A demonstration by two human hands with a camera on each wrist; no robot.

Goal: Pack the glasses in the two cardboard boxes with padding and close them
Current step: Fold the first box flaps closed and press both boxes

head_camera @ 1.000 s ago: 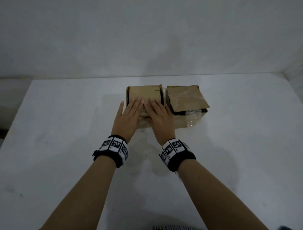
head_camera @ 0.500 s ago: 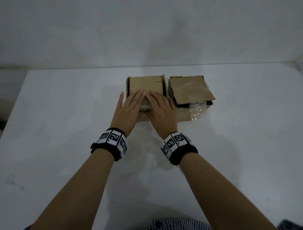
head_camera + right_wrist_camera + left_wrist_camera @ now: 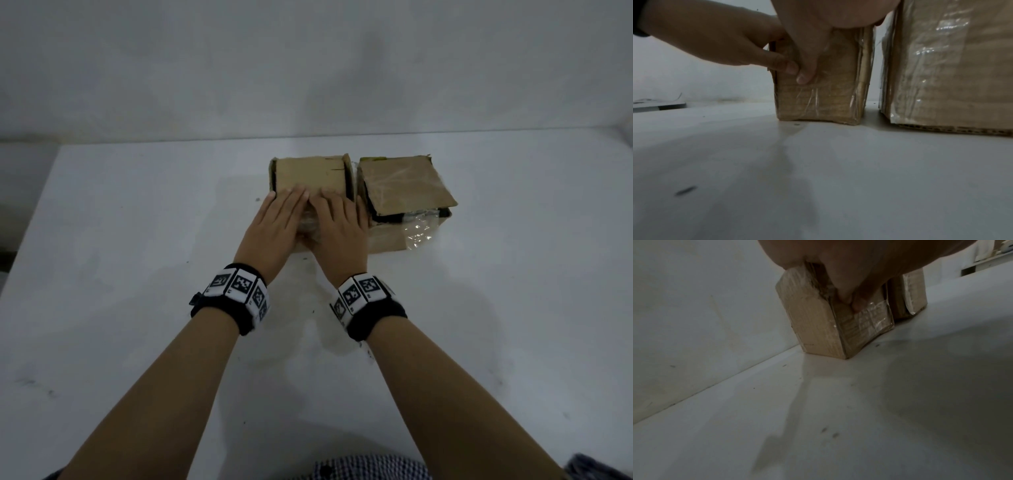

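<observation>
**Both hands pressed on the left box's lid**

The smaller brown cardboard box (image 3: 310, 174), its near wall covered in clear tape, stands near the back of the white table (image 3: 137, 274), with its top flaps folded down. Just to its right, with a narrow gap between them, stands the larger brown cardboard box (image 3: 404, 192), whose top flap lies tilted and overhangs the near edge; something black shows under it, and crumpled clear tape (image 3: 419, 228) hangs on its front.

From the head view, the left hand (image 3: 274, 226) and the right hand (image 3: 337, 229) lie side by side, palms down, on the near half of the smaller box's top, fingers straight and together. That view hides the thumbs.

The wrist views supply them. In the right wrist view both thumbs reach down over the taped near wall (image 3: 818, 97) and touch it, tips just beside each other. The left wrist view shows the same wall at an angle, with the box's left side wall (image 3: 809, 318) plain and a thumb resting on the taped face. So each hand clasps the box's top front edge, flat fingers above, thumb in front.

Black wristbands with white coded tags (image 3: 236, 291) sit on both wrists.
</observation>
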